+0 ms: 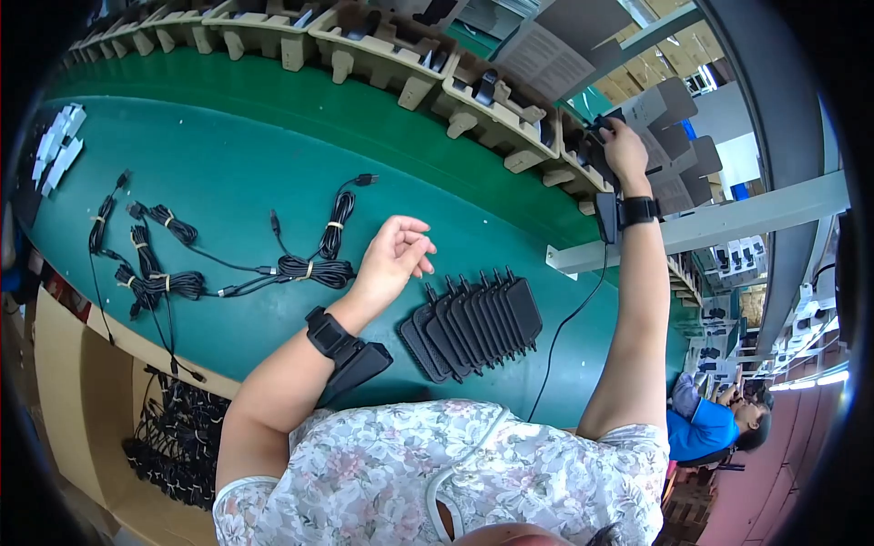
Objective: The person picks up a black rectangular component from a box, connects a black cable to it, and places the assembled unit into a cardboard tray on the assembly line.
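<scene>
My left hand (pixel 393 261) hovers over the green table with its fingers loosely bent and nothing in them. Just right of it stands a row of flat black devices (pixel 473 318) with short stubs along their edges, leaning against one another. To its left lie several black cables coiled with pale ties (pixel 314 270). My right hand (pixel 624 150) reaches far out to the right, over the end of a line of moulded trays, its fingers closed on a small black part (pixel 598 124). That part's exact kind is not clear.
Beige moulded trays (pixel 378 50) with black items line the far side. Open cartons (pixel 660 118) stand behind a pale metal bar (pixel 701 229). A cardboard box (pixel 77 391) of bundled cables sits at the lower left. A co-worker in blue (pixel 706 428) is at the right.
</scene>
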`<action>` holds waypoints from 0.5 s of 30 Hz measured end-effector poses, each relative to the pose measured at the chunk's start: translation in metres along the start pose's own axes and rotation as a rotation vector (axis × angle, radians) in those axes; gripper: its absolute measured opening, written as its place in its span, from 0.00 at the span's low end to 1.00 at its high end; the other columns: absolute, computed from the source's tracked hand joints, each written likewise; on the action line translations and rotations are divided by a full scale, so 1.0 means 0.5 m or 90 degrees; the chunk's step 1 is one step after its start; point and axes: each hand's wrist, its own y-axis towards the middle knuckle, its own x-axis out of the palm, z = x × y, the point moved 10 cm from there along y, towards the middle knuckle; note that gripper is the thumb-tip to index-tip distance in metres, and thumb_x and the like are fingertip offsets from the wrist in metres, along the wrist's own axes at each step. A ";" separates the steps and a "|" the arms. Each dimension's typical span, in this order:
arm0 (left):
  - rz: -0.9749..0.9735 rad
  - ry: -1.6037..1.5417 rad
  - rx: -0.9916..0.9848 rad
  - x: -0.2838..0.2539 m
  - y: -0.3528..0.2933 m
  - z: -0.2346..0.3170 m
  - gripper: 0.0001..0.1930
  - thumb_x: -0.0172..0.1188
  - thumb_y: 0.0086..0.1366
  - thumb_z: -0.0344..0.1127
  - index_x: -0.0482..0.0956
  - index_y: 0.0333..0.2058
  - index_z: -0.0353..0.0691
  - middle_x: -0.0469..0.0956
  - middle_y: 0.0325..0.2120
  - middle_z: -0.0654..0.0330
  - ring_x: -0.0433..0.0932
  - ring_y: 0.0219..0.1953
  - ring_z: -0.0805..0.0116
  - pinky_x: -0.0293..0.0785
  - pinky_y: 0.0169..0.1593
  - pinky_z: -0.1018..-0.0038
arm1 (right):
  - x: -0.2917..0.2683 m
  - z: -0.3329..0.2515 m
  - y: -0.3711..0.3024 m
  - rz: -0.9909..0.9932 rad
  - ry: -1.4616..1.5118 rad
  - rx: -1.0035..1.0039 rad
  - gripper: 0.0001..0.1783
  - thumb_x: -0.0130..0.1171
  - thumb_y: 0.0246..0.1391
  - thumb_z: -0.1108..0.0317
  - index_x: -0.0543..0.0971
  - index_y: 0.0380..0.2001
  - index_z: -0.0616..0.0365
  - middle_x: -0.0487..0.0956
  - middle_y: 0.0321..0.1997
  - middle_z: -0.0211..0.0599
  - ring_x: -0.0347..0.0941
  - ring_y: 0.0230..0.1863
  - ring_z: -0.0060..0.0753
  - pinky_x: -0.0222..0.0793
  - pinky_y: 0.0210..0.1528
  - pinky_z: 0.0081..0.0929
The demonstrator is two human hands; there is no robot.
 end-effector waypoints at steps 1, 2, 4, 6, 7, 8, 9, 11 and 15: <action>0.006 0.001 -0.002 -0.004 0.001 -0.001 0.10 0.49 0.64 0.28 0.64 0.43 0.35 0.73 0.30 0.59 0.74 0.25 0.76 0.69 0.28 0.83 | 0.008 0.000 0.012 0.003 0.001 0.001 0.17 0.55 0.51 0.60 0.76 0.43 0.54 0.77 0.40 0.48 0.73 0.41 0.51 0.69 0.41 0.39; 0.004 0.004 0.000 -0.004 0.001 -0.001 0.10 0.49 0.64 0.28 0.64 0.43 0.35 0.73 0.30 0.59 0.74 0.25 0.76 0.69 0.28 0.83 | 0.040 -0.002 0.022 -0.065 -0.039 -0.004 0.17 0.55 0.51 0.60 0.76 0.43 0.54 0.77 0.39 0.48 0.73 0.42 0.51 0.69 0.42 0.39; 0.008 0.002 -0.015 -0.007 0.000 -0.006 0.10 0.49 0.64 0.29 0.64 0.43 0.36 0.73 0.30 0.59 0.74 0.25 0.77 0.69 0.27 0.83 | 0.103 0.000 0.035 -0.202 -0.118 -0.014 0.16 0.54 0.51 0.59 0.76 0.41 0.56 0.77 0.39 0.48 0.73 0.44 0.50 0.69 0.43 0.40; 0.014 0.006 -0.023 -0.009 -0.003 -0.010 0.10 0.49 0.64 0.30 0.64 0.43 0.36 0.73 0.30 0.59 0.73 0.25 0.77 0.68 0.27 0.83 | 0.134 -0.009 0.056 -0.242 -0.128 -0.028 0.16 0.53 0.51 0.59 0.76 0.40 0.57 0.77 0.40 0.48 0.73 0.44 0.50 0.69 0.43 0.40; 0.016 0.014 -0.028 -0.009 -0.004 -0.011 0.10 0.49 0.65 0.30 0.64 0.43 0.36 0.73 0.30 0.59 0.73 0.25 0.77 0.68 0.28 0.83 | 0.155 -0.011 0.062 -0.281 -0.143 -0.039 0.16 0.53 0.52 0.59 0.76 0.39 0.58 0.77 0.40 0.49 0.73 0.44 0.50 0.69 0.43 0.40; 0.018 0.021 -0.033 -0.009 -0.005 -0.012 0.10 0.49 0.65 0.31 0.65 0.44 0.36 0.74 0.31 0.59 0.74 0.26 0.77 0.68 0.28 0.83 | 0.176 -0.012 0.066 -0.322 -0.157 -0.051 0.16 0.52 0.52 0.58 0.76 0.39 0.59 0.77 0.41 0.49 0.73 0.44 0.50 0.69 0.43 0.41; 0.020 0.029 -0.039 -0.009 -0.006 -0.014 0.10 0.49 0.65 0.31 0.65 0.44 0.36 0.74 0.31 0.59 0.74 0.27 0.76 0.68 0.29 0.82 | 0.205 -0.005 0.074 -0.322 -0.154 -0.049 0.16 0.52 0.52 0.58 0.76 0.39 0.59 0.77 0.41 0.49 0.73 0.44 0.50 0.69 0.43 0.41; 0.011 0.038 -0.035 0.000 -0.003 -0.014 0.10 0.49 0.65 0.32 0.65 0.44 0.36 0.74 0.31 0.59 0.74 0.27 0.76 0.68 0.29 0.82 | 0.240 0.049 0.098 -0.142 -0.048 0.040 0.18 0.51 0.53 0.57 0.74 0.36 0.64 0.77 0.37 0.54 0.73 0.41 0.54 0.68 0.41 0.43; 0.018 0.065 -0.032 -0.001 -0.003 -0.015 0.11 0.49 0.65 0.33 0.65 0.44 0.37 0.74 0.32 0.59 0.74 0.27 0.76 0.68 0.29 0.82 | 0.256 0.046 0.073 0.036 0.058 0.153 0.19 0.49 0.54 0.56 0.74 0.34 0.65 0.76 0.36 0.56 0.73 0.39 0.57 0.68 0.40 0.45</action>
